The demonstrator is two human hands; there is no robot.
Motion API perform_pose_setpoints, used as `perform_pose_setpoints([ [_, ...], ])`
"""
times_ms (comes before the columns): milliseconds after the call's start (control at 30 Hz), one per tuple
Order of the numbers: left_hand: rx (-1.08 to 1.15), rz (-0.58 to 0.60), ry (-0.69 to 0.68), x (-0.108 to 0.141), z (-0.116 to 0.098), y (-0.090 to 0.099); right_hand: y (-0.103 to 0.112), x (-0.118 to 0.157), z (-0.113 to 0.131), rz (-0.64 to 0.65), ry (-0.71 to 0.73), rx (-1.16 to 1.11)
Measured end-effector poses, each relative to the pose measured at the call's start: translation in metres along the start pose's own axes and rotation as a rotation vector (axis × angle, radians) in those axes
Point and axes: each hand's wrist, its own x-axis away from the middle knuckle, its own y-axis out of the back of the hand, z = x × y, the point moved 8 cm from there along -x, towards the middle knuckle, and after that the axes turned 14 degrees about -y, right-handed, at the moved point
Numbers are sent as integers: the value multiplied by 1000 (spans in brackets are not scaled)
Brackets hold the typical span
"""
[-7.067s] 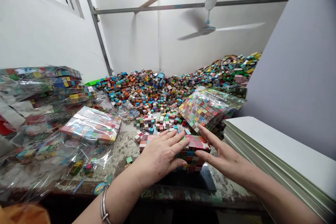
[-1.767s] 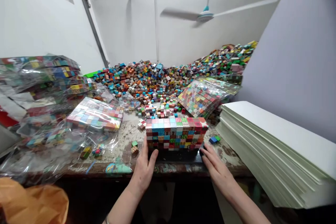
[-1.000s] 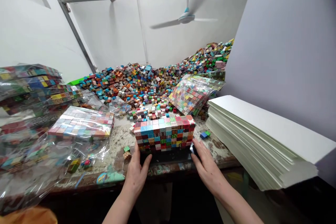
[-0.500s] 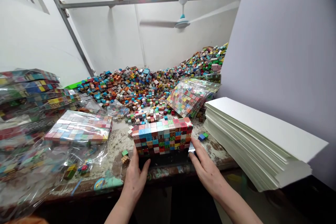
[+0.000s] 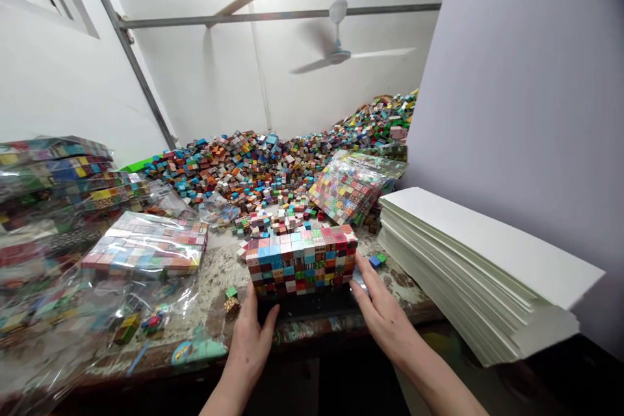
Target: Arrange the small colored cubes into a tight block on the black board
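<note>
A block of small patterned cubes, stacked tightly in rows, stands at the front of the worktable on a dark flat base. Its cubes are red, blue, white, green and brown. My left hand holds the left end, fingers along the side and thumb in front. At the right end my right hand holds it the same way, with fingertips against the side. Left of my left hand lie a green cube and a speckled cube. Behind the block are several loose cubes.
A large heap of loose cubes fills the table's back. Bagged cube sets lie at left, and another bagged set leans behind. A stack of white card juts over the right edge. A fan turns above.
The view has tilted slightly, so the block and table sit a little lower. Both hands keep their places at the block's ends. The fan blades have turned.
</note>
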Motion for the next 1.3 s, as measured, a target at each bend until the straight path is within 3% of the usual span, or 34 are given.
perform_pose_setpoints([
  [500,7,7,-7,-3,-5,1,0,0,1,-2,19,-11],
  [833,3,1,-43,-2,-6,1,12,-1,16,-32,43,-74],
  [1033,6,12,-28,-2,-4,0,21,-5,22,10,-69,-108],
  [1300,8,-24,-19,-1,-2,1,25,-9,40,13,-1,-159],
])
